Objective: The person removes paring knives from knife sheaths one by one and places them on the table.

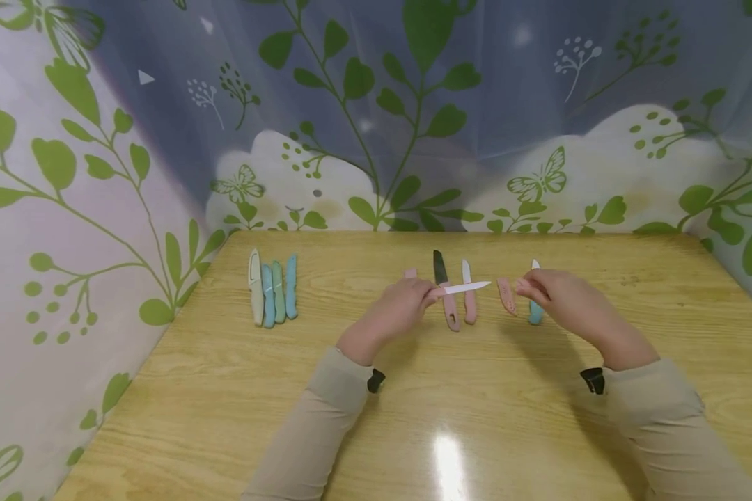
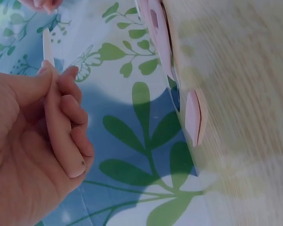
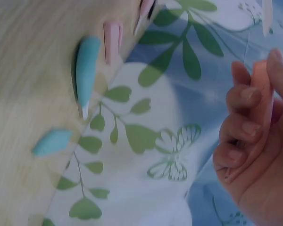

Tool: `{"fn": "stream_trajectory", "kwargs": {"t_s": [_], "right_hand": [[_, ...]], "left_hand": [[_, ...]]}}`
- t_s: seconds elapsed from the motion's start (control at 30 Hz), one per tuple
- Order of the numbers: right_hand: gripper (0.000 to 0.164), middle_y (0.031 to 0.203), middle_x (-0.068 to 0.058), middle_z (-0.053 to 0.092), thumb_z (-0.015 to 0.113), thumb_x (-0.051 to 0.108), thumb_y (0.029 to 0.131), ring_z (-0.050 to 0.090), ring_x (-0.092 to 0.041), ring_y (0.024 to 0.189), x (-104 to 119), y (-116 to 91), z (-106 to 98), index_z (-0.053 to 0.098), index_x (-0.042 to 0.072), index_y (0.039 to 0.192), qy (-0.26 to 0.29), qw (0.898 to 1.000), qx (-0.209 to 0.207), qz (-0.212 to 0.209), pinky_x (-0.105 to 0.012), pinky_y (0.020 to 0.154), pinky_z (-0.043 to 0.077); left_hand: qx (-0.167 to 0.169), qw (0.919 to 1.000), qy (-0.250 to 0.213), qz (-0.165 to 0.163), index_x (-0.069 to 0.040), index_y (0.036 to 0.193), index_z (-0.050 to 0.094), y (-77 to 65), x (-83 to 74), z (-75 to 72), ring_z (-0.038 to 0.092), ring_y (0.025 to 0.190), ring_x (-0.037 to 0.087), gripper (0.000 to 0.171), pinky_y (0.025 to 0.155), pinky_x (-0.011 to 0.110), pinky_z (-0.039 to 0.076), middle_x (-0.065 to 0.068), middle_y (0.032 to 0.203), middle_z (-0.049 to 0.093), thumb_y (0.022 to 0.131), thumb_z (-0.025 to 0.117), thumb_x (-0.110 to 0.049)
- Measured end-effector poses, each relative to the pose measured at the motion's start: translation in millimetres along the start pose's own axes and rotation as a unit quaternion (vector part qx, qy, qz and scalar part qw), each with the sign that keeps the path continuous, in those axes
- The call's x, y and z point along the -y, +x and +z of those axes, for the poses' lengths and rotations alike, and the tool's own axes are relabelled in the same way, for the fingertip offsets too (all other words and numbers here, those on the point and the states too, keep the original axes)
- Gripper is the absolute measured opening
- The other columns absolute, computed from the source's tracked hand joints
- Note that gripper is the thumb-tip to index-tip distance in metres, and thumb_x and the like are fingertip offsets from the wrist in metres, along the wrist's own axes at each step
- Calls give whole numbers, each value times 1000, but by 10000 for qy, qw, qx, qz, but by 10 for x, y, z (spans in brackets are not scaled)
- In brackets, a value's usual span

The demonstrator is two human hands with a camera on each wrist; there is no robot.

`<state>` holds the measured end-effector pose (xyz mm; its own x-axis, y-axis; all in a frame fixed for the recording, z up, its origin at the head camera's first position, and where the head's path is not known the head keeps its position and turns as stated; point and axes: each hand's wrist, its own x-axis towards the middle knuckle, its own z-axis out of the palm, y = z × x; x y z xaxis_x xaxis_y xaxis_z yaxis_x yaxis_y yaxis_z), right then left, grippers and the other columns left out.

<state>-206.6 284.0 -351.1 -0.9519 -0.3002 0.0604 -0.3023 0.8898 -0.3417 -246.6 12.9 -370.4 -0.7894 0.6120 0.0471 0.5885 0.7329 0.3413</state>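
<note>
My left hand (image 1: 397,306) grips a paring knife (image 2: 63,127) by its pink handle, its white blade pointing toward my right hand (image 1: 560,296). That right hand holds a pink knife sheath (image 3: 260,103), fingers wrapped along it, apart from the blade tip. On the table between the hands lie a pink-handled knife with a black blade (image 1: 439,266), a pink-handled knife with a white blade (image 1: 470,306) and a pink sheath (image 1: 507,297) with small holes. A blue-handled knife (image 3: 87,66) lies partly hidden beneath my right hand in the head view.
Left on the wooden table (image 1: 225,396) stand in a row a cream sheathed knife (image 1: 255,289), a blue one (image 1: 267,296), a green one (image 1: 278,292) and another blue one (image 1: 291,287). Another pink sheath (image 2: 193,117) and a blue sheath (image 3: 52,141) lie near the back edge, before a patterned curtain (image 1: 363,104).
</note>
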Motion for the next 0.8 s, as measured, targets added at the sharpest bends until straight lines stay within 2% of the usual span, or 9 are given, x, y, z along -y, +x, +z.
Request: {"fn": "stream_trajectory", "kwargs": {"t_s": [0.07, 0.13, 0.2, 0.3, 0.4, 0.47, 0.6, 0.67, 0.8], "right_hand": [[44, 94, -16, 65, 39, 34, 105, 59, -25, 77, -59, -6, -48, 59, -5, 111, 164, 9998, 10, 150, -41, 70, 46], [50, 91, -21, 61, 31, 36, 107, 57, -30, 77, -132, -9, -90, 56, -7, 110, 388, 9987, 49, 328, -43, 70, 44], [53, 96, -27, 59, 26, 34, 108, 57, -36, 82, -227, -20, -131, 51, -12, 119, 540, 9976, 62, 428, -46, 72, 44], [54, 103, -38, 54, 24, 28, 108, 57, -43, 83, -394, -44, -192, 36, -19, 131, 661, 9956, 43, 661, -46, 70, 44], [60, 119, -45, 47, 24, 30, 107, 57, -50, 97, -578, -76, -256, 20, -23, 137, 740, 9925, -33, 969, -51, 73, 47], [61, 116, -44, 47, 26, 31, 106, 57, -49, 93, -701, -93, -293, 21, -23, 134, 721, 9903, -67, 1185, -50, 71, 47], [63, 123, -46, 39, 29, 33, 105, 48, -54, 106, -887, -106, -368, 23, -24, 133, 689, 9846, 81, 1603, -58, 80, 44], [66, 126, -45, 36, 29, 35, 105, 44, -56, 110, -957, -99, -386, 24, -24, 133, 685, 9815, 145, 1783, -60, 84, 41], [69, 122, -43, 40, 32, 40, 104, 46, -55, 107, -1098, -78, -383, 32, -24, 129, 511, 9795, 120, 1942, -59, 83, 42]], "left_hand": [[-56, 9997, -218, -72, -6, 108, 63, 15, 12, 2, 55, 74, 17, 37, 68, 27, 47, 5, 87, 62, 104, 38, -33], [-61, 9992, -356, -175, -8, 106, 62, 52, -7, 2, 47, 65, 14, 35, 59, 23, 41, 2, 76, 55, 104, 39, -34], [-80, 9991, -358, -214, -9, 107, 61, 114, -58, 7, 43, 60, 11, 33, 54, 20, 37, -1, 72, 52, 104, 39, -34], [-30, 9989, -320, -338, -11, 111, 60, 253, -210, -3, 45, 56, 9, 33, 50, 20, 36, -2, 70, 56, 105, 39, -35], [-6, 9988, -189, -461, -12, 112, 60, 422, -406, -3, 50, 55, 8, 32, 49, 20, 39, -3, 75, 60, 104, 41, -37], [2, 9985, -81, -549, -14, 112, 61, 547, -540, 16, 53, 61, 8, 31, 52, 21, 41, -4, 81, 61, 103, 44, -38], [107, 9972, -69, -730, -18, 105, 66, 800, -788, 72, 50, 69, 8, 30, 58, 20, 42, -5, 88, 62, 102, 45, -40], [136, 9965, -99, -817, -19, 98, 67, 917, -891, 109, 51, 67, 7, 30, 56, 20, 41, -6, 84, 63, 102, 46, -41], [97, 9947, -257, -990, -19, 84, 65, 1116, -1052, 208, 51, 56, 6, 31, 49, 20, 40, -6, 68, 59, 100, 50, -41]]}}
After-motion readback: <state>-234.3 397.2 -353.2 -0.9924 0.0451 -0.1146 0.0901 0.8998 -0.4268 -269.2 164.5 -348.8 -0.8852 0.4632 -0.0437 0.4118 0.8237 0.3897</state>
